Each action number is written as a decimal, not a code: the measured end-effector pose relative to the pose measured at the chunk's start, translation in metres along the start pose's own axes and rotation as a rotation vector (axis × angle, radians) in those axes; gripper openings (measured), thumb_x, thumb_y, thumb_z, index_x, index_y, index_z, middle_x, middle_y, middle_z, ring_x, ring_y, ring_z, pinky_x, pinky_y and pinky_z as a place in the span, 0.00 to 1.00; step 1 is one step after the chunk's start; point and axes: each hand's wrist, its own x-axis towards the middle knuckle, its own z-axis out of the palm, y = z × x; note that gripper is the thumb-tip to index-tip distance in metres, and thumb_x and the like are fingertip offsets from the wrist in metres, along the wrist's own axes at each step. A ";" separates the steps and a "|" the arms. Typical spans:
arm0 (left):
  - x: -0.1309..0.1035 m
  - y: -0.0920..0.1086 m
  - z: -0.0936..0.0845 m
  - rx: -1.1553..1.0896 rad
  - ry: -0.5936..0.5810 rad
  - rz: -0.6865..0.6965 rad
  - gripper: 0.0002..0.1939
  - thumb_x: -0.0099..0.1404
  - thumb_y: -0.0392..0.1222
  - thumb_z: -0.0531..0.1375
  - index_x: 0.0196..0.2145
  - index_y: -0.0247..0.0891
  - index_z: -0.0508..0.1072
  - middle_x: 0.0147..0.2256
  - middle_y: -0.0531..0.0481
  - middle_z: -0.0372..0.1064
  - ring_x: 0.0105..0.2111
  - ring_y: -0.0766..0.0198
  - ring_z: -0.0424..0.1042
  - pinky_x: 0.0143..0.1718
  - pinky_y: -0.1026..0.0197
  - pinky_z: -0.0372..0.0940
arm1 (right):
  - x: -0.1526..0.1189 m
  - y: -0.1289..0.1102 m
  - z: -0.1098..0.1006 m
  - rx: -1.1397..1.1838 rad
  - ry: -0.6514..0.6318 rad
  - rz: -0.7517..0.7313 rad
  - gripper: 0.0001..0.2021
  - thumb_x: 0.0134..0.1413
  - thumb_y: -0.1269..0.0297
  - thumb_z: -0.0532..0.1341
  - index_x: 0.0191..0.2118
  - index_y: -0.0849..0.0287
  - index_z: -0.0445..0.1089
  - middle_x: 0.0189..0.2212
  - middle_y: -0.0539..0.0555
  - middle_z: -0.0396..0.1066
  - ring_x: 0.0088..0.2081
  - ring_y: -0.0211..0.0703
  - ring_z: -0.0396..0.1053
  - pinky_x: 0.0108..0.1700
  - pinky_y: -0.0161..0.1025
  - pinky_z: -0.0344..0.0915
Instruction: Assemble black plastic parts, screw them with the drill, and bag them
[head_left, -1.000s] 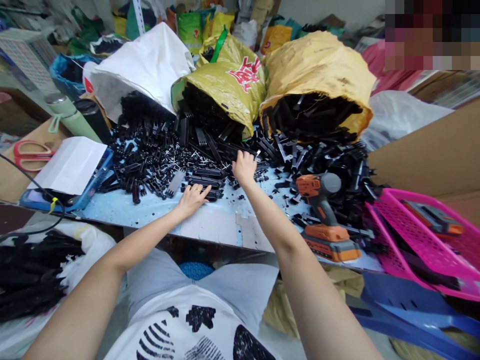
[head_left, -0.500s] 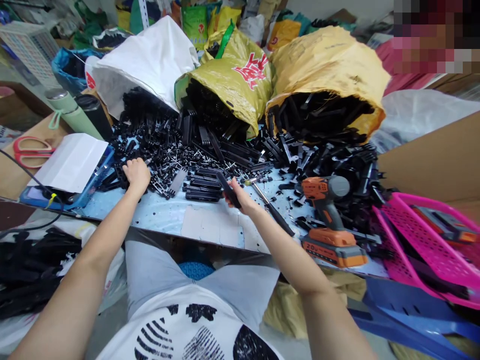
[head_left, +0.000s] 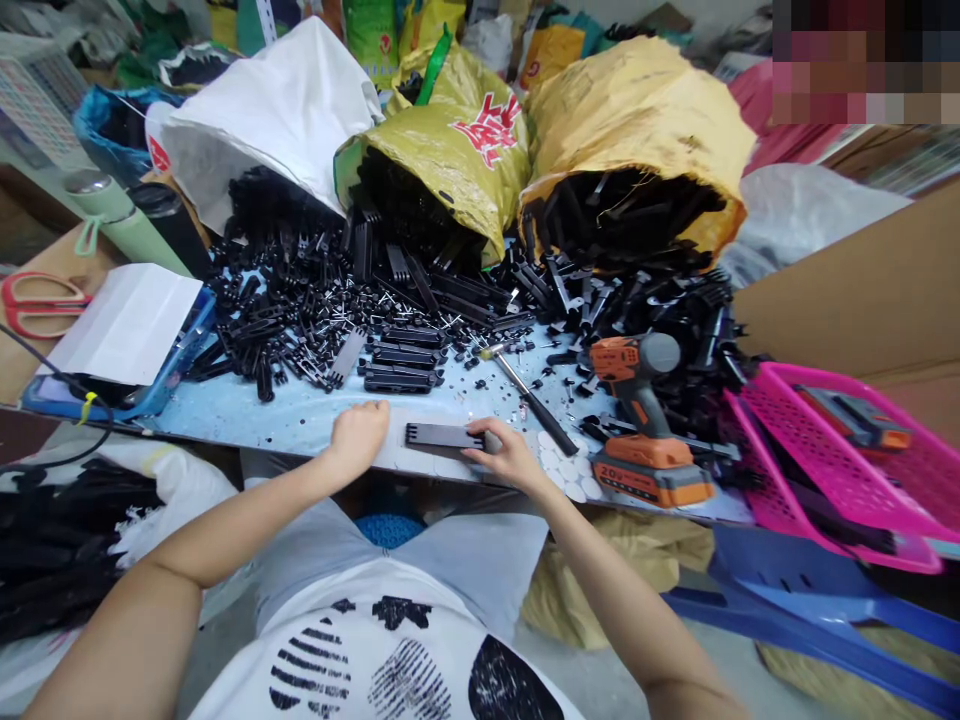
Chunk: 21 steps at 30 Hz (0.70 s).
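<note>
My right hand [head_left: 504, 452] pinches the right end of a flat black plastic piece [head_left: 442, 436], which lies on a pale patch at the table's front edge. Just left of that piece is my left hand [head_left: 360, 436], its fingers curled together; whatever they hold is too small to make out. Behind the hands, several black assembled pieces [head_left: 402, 380] lie in a stack of rows. A grey-black slotted piece [head_left: 348, 356] rests beside them, next to a heap of small black parts and metal pins [head_left: 300, 330].
A hammer [head_left: 551, 422] and an orange cordless drill [head_left: 637, 390] lie to the right, by a pink basket [head_left: 817, 400]. White [head_left: 277, 110], olive [head_left: 450, 150] and yellow [head_left: 645, 110] sacks stand behind. At left are a blue tray [head_left: 161, 385] and scissors [head_left: 45, 305].
My left hand has come from the parts heap to the table's front edge. My right hand has brought the black piece down, and it now lies flat on the pale patch.
</note>
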 end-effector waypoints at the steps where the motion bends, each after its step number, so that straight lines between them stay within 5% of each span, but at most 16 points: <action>1: 0.002 0.010 0.009 -0.026 0.027 0.033 0.10 0.65 0.37 0.52 0.42 0.30 0.67 0.35 0.38 0.69 0.36 0.52 0.71 0.32 0.58 0.65 | -0.005 0.002 -0.003 -0.114 -0.026 -0.016 0.13 0.52 0.56 0.62 0.42 0.56 0.67 0.40 0.56 0.70 0.44 0.48 0.68 0.49 0.47 0.64; 6: 0.015 0.024 0.034 -0.082 0.167 0.275 0.07 0.63 0.34 0.54 0.38 0.33 0.69 0.40 0.38 0.66 0.41 0.52 0.68 0.35 0.57 0.65 | 0.004 -0.015 0.024 -0.411 -0.062 -0.140 0.27 0.55 0.54 0.60 0.58 0.57 0.59 0.55 0.60 0.63 0.58 0.54 0.57 0.59 0.55 0.52; 9: 0.016 0.014 0.038 -0.109 0.264 0.391 0.08 0.65 0.32 0.51 0.36 0.32 0.70 0.41 0.37 0.68 0.45 0.52 0.67 0.42 0.53 0.64 | 0.020 -0.027 0.043 -0.376 -0.069 -0.140 0.22 0.60 0.55 0.55 0.57 0.56 0.62 0.52 0.60 0.66 0.56 0.53 0.59 0.59 0.56 0.52; 11: 0.011 0.009 0.038 -0.176 0.297 0.400 0.10 0.67 0.34 0.49 0.37 0.32 0.70 0.40 0.38 0.69 0.45 0.53 0.69 0.45 0.53 0.63 | 0.027 -0.032 0.045 -0.221 -0.044 -0.094 0.20 0.61 0.55 0.53 0.57 0.54 0.63 0.50 0.59 0.68 0.53 0.51 0.62 0.57 0.54 0.56; 15: 0.002 0.009 0.035 -0.469 0.256 0.189 0.15 0.68 0.43 0.50 0.50 0.33 0.64 0.38 0.41 0.72 0.38 0.55 0.73 0.39 0.55 0.66 | 0.032 -0.043 0.040 0.341 0.001 0.128 0.22 0.61 0.50 0.51 0.57 0.49 0.60 0.49 0.56 0.67 0.44 0.46 0.70 0.50 0.49 0.65; 18: 0.002 0.012 0.031 -0.794 0.240 0.161 0.17 0.70 0.43 0.47 0.52 0.35 0.63 0.44 0.42 0.71 0.36 0.60 0.73 0.39 0.58 0.67 | 0.035 -0.053 0.045 0.687 -0.037 0.330 0.26 0.58 0.46 0.52 0.59 0.49 0.57 0.33 0.52 0.70 0.29 0.42 0.71 0.35 0.44 0.70; 21: 0.003 0.013 0.032 -1.047 0.190 0.195 0.18 0.69 0.44 0.48 0.54 0.37 0.64 0.46 0.43 0.70 0.23 0.69 0.70 0.32 0.62 0.68 | 0.038 -0.060 0.053 0.819 -0.018 0.401 0.29 0.54 0.44 0.56 0.59 0.48 0.56 0.26 0.49 0.66 0.25 0.41 0.68 0.28 0.41 0.69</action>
